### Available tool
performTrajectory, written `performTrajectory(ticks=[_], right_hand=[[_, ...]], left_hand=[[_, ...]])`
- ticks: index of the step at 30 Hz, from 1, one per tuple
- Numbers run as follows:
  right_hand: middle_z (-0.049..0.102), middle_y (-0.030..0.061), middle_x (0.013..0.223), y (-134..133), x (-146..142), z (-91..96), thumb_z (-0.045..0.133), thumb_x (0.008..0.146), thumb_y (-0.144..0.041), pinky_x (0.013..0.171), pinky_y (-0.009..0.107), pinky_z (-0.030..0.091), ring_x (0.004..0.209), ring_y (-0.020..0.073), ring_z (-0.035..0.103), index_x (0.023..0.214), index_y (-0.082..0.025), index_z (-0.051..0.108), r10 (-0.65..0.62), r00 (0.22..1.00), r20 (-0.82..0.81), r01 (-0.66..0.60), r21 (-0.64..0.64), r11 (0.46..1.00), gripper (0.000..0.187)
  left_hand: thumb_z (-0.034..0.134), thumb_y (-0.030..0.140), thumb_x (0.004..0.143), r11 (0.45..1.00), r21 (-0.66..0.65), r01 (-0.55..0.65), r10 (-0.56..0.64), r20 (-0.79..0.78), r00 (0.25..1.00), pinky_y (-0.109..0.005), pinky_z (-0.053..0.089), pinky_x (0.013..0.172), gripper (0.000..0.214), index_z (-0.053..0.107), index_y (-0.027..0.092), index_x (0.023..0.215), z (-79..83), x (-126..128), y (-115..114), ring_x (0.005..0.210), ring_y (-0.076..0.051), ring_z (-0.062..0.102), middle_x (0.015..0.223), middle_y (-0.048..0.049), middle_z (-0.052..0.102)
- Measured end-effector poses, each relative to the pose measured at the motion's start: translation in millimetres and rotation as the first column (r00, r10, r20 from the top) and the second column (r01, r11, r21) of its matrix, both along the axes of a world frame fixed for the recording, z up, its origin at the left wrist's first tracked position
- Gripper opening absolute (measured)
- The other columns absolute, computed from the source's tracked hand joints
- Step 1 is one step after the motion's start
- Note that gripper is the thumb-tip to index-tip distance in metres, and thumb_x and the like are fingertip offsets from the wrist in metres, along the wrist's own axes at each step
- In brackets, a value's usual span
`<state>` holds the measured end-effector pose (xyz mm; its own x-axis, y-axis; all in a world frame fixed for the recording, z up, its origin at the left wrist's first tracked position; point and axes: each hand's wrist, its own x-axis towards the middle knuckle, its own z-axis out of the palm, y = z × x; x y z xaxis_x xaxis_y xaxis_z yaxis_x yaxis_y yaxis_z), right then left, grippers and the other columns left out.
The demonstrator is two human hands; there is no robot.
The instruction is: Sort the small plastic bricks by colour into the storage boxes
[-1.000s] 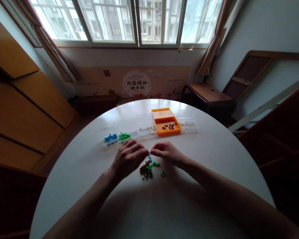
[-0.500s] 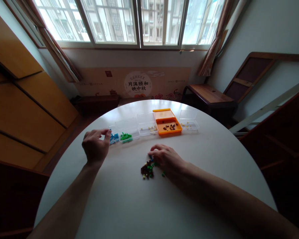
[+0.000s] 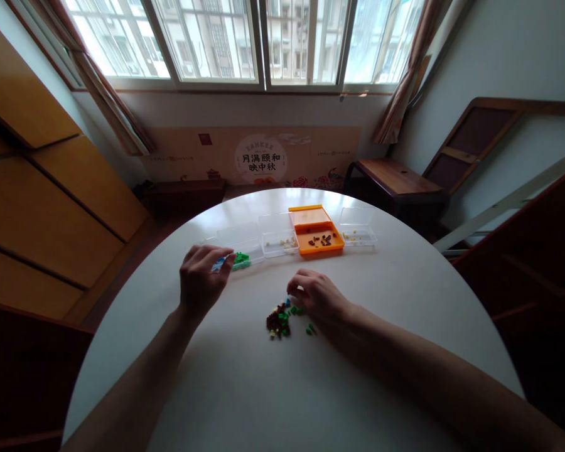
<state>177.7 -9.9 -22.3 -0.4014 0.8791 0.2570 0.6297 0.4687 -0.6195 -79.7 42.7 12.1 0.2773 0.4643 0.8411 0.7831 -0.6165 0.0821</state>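
Note:
My left hand [image 3: 203,276] hovers at the left boxes, thumb and forefinger brought together; whether a piece is between them is too small to tell. It partly covers a clear box of blue pieces [image 3: 220,262]. Just beyond its fingertips are green pieces [image 3: 242,257] in a clear box [image 3: 257,252]. My right hand [image 3: 321,294] is closed in a pinch beside a mixed pile of small pieces [image 3: 277,320], mostly brown and green. What its fingertips hold, if anything, I cannot make out. One blue piece [image 3: 287,302] and loose green pieces [image 3: 309,329] lie near it.
On the round white table [image 3: 245,389], an open orange box [image 3: 321,248] holds dark brown pieces. Clear boxes stand on both sides of it, one with pale pieces [image 3: 287,242], another with yellow pieces [image 3: 353,236]. A wooden chair [image 3: 400,177] stands beyond the table.
My left hand has moved right, from the blue pieces towards the green ones. My right hand has shifted slightly off the pile, uncovering the blue piece and some green ones.

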Motion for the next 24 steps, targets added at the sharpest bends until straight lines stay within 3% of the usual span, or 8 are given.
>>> performTrajectory(ticks=[4, 8, 13, 24], right_hand=[[0.063, 0.0018, 0.081, 5, -2, 2.0, 0.059, 0.085, -0.016, 0.069, 0.023, 0.039, 0.071, 0.0116, 0.054, 0.083, -0.017, 0.067, -0.020, 0.989, -0.145, 0.007, -0.088, 0.996, 0.008], [0.061, -0.0002, 0.073, 8, 0, 3.9, 0.059, 0.086, -0.025, 0.065, 0.023, 0.039, 0.066, 0.0109, 0.051, 0.084, -0.016, 0.065, -0.034, 0.960, -0.278, -0.024, -0.204, 0.979, 0.011], [0.059, -0.0007, 0.071, 9, 1, 1.9, 0.058, 0.084, -0.031, 0.062, 0.023, 0.039, 0.065, 0.0111, 0.050, 0.081, -0.015, 0.063, -0.026, 0.916, -0.400, -0.096, -0.282, 0.954, 0.017], [0.059, -0.0003, 0.069, 8, 0, 5.5, 0.058, 0.084, -0.032, 0.062, 0.023, 0.039, 0.064, 0.0107, 0.049, 0.080, -0.014, 0.065, -0.007, 0.882, -0.472, -0.168, -0.327, 0.930, 0.020]], left_hand=[[0.067, 0.017, 0.081, 0.969, 0.007, 0.246, -0.238, -0.225, 0.945, -0.030, 0.044, 0.072, 0.009, 0.065, 0.023, 0.088, 3.6, 15, -11, 0.073, -0.015, 0.055, 0.080, 0.0007, 0.068], [0.068, 0.021, 0.082, 0.935, -0.047, 0.353, -0.348, -0.332, 0.877, -0.030, 0.040, 0.069, 0.013, 0.063, 0.022, 0.093, 5.6, 33, -25, 0.074, -0.015, 0.053, 0.080, 0.0006, 0.066], [0.064, 0.020, 0.085, 0.911, -0.095, 0.401, -0.408, -0.340, 0.847, -0.030, 0.039, 0.070, 0.010, 0.062, 0.022, 0.094, 1.6, 48, -33, 0.074, -0.015, 0.051, 0.078, 0.0006, 0.065], [0.059, 0.015, 0.087, 0.896, -0.130, 0.425, -0.442, -0.353, 0.825, -0.030, 0.037, 0.067, 0.010, 0.062, 0.022, 0.093, 1.0, 51, -33, 0.071, -0.014, 0.050, 0.076, 0.0013, 0.065]])
